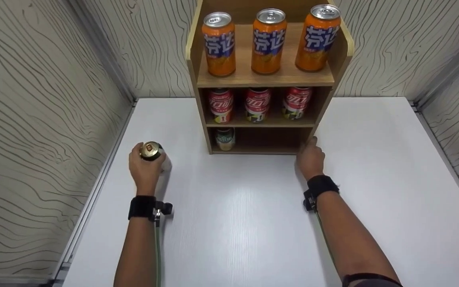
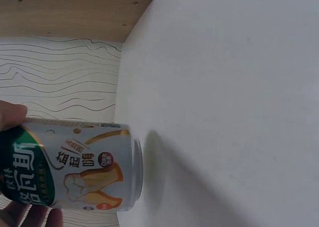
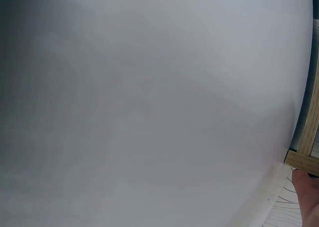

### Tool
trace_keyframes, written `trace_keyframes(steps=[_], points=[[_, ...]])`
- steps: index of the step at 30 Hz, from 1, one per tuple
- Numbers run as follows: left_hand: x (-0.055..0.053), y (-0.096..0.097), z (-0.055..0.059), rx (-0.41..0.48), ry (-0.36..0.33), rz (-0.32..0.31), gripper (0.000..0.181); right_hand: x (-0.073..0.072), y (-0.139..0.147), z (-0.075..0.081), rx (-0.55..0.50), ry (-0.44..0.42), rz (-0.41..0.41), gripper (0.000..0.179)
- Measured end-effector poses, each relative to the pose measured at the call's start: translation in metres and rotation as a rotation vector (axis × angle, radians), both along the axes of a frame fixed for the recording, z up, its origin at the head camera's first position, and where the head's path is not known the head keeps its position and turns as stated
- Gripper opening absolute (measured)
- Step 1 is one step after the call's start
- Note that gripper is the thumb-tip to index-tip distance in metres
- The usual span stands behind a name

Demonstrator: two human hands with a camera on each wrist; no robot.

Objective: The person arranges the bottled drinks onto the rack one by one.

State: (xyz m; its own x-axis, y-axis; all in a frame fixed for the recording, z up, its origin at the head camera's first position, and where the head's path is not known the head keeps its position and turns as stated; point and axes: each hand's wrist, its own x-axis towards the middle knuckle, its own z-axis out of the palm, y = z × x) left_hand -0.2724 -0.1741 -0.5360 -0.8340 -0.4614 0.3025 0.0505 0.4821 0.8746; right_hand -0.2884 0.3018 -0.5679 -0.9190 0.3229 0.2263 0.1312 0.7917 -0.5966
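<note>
A white-and-green drink can (image 2: pixel 94 167) with a gold top is gripped by my left hand (image 1: pixel 146 165) at the left of the table. Fingers and thumb go round its upper part; in the left wrist view its base appears slightly above the tabletop. My right hand (image 1: pixel 311 159) holds the lower right side panel of the wooden shelf (image 1: pixel 265 84), and its thumb (image 3: pixel 306 187) shows by the panel's corner in the right wrist view. A similar can (image 1: pixel 225 139) stands at the left of the bottom shelf level.
Three orange soda cans (image 1: pixel 267 46) stand on the top level, and three red cola cans (image 1: pixel 257 104) on the middle one. The shelf stands at the back of the white table (image 1: pixel 229 223). Wood-patterned walls (image 1: pixel 46 131) enclose the table's left, back and right.
</note>
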Motion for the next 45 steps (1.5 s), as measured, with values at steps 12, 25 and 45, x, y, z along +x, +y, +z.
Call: trace_keyframes(steps=[12, 25, 45], points=[[0.014, 0.017, 0.021, 0.021, 0.086, -0.016, 0.066, 0.0, 0.001, -0.002, -0.02, 0.003, 0.021, 0.035], [0.029, 0.038, 0.043, 0.004, 0.195, -0.063, 0.065, -0.001, 0.002, 0.0, 0.019, 0.024, 0.013, 0.035], [0.042, 0.084, 0.068, -0.074, 0.251, -0.184, 0.064, 0.0, 0.0, -0.002, -0.002, 0.028, 0.018, 0.035]])
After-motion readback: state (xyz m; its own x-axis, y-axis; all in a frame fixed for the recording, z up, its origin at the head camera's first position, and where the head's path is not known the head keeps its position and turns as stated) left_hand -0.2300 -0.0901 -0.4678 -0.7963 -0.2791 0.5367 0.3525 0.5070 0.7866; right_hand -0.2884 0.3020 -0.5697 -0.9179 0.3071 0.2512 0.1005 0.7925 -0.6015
